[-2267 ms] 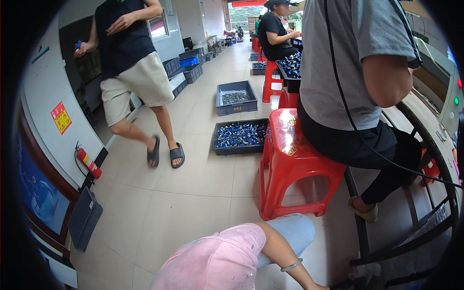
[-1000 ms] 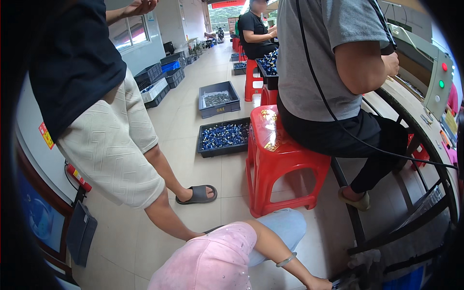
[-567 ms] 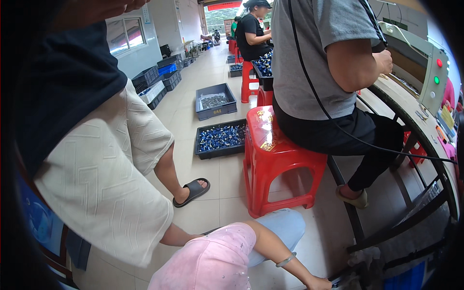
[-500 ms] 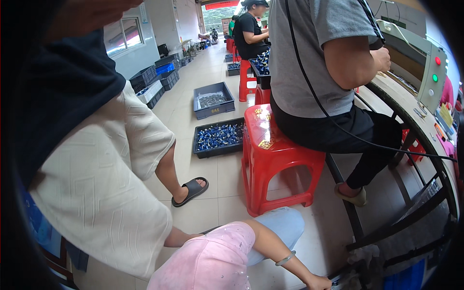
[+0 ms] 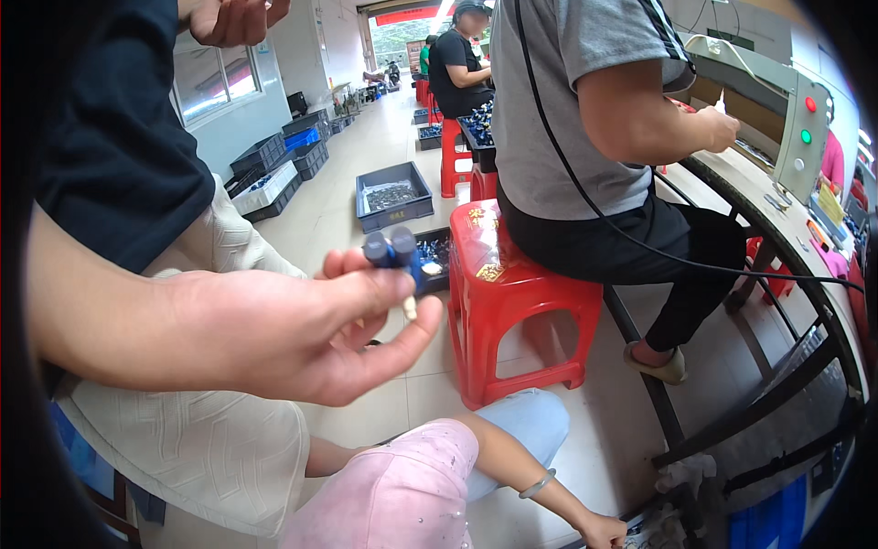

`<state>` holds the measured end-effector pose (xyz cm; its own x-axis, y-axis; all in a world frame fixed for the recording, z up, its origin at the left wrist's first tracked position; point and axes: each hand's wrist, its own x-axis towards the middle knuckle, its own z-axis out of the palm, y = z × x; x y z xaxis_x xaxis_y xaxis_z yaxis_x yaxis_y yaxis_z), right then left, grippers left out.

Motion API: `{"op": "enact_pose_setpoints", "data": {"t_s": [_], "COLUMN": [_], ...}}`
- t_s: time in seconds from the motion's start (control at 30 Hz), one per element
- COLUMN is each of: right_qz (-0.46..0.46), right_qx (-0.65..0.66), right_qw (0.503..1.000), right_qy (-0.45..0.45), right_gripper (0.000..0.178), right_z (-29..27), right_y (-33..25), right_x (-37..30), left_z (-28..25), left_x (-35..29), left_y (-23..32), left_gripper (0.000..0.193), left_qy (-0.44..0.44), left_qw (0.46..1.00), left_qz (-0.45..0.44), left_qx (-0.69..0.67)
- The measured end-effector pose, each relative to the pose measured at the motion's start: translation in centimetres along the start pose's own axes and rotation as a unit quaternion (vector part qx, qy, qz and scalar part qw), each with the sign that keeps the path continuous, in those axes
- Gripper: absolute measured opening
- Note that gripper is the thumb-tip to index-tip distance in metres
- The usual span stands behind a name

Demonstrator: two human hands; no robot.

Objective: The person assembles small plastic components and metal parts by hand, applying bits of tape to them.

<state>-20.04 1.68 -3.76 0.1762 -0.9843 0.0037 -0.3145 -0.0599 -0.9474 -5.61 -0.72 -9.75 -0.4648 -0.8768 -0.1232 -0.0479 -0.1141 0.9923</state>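
Observation:
My left hand (image 5: 604, 531) is at the lower edge, right of the middle, below a pale bracelet on my arm. Its fingers look curled closed, but the frame cuts them off, so what they hold cannot be made out. My right hand is out of view. Beside me, a standing person in a black shirt and cream shorts reaches in with a hand (image 5: 302, 320). Between its thumb and fingers is a small blue part (image 5: 402, 261) with two black round ends and a pale tip. That person's other hand (image 5: 229, 20) is near the top left.
A person in a grey shirt (image 5: 540, 137) sits on a red plastic stool (image 5: 526, 293) at the workbench (image 5: 745, 188). Grey crates (image 5: 393, 215) and black trays of small blue parts (image 5: 434, 261) stand on the tiled floor. A black cable (image 5: 594, 178) hangs across the view.
The standing person's hand has come into view from the left, holding up the small blue part. Their other hand has moved right along the top. My left hand stays near the lower edge.

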Motion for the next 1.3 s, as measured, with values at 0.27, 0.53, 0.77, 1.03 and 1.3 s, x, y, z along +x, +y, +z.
{"op": "enact_pose_setpoints", "data": {"t_s": [0.27,0.53,0.77,1.03,1.3], "right_qz": [-0.001,-0.032,0.023,-0.044,-0.053], "right_qx": [0.005,-0.042,-0.046,0.002,-0.038], "right_qw": [1.000,0.998,0.999,0.999,0.998], "right_qy": [0.004,0.014,-0.008,-0.003,-0.025], "right_gripper": [0.024,0.020,0.023,0.024,0.022], "right_z": [0.1,-1.0,-1.6,-0.5,-0.9], "right_y": [-0.2,3.0,0.9,3.7,1.3], "right_x": [0.1,0.2,0.1,1.0,0.6], "left_z": [1.1,-0.7,-0.7,-1.6,-1.1], "left_x": [0.5,0.1,0.2,0.3,0.1], "left_y": [0.5,0.1,0.5,-0.5,0.0], "left_gripper": [0.021,0.023,0.019,0.020,0.020], "left_qy": [-0.015,-0.018,-0.043,-0.060,-0.047], "left_qw": [1.000,0.999,0.999,0.998,0.998], "left_qz": [0.011,0.002,0.001,0.009,-0.012], "left_qx": [-0.009,0.033,0.023,-0.009,0.028]}}
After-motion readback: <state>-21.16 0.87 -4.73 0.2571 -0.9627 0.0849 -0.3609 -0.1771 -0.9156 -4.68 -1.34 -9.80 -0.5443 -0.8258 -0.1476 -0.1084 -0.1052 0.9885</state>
